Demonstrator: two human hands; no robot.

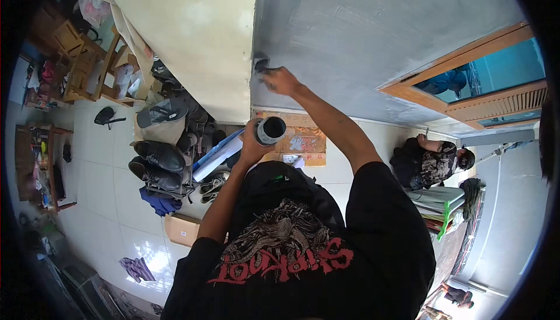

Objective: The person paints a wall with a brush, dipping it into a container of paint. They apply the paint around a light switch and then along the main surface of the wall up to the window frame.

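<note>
My right hand [281,81] is raised to the grey wall [350,46], its fingers closed round a paintbrush [261,65]. Dark and partly hidden by the fingers, the brush touches the wall near the corner with the cream-coloured surface [192,34]. Lower down, in front of my chest, my left hand [251,145] grips a cup [272,131] from the side. The cup's round mouth faces up toward me and looks dark inside; how much it contains I cannot make out.
Flattened cardboard [300,142] lies on the floor by the wall. Black shoes [157,159] sit on a rack at left, near a cardboard box [182,229]. A wood-framed window [466,81] is at right. One person [434,159] sits at right; another [458,296] is farther off.
</note>
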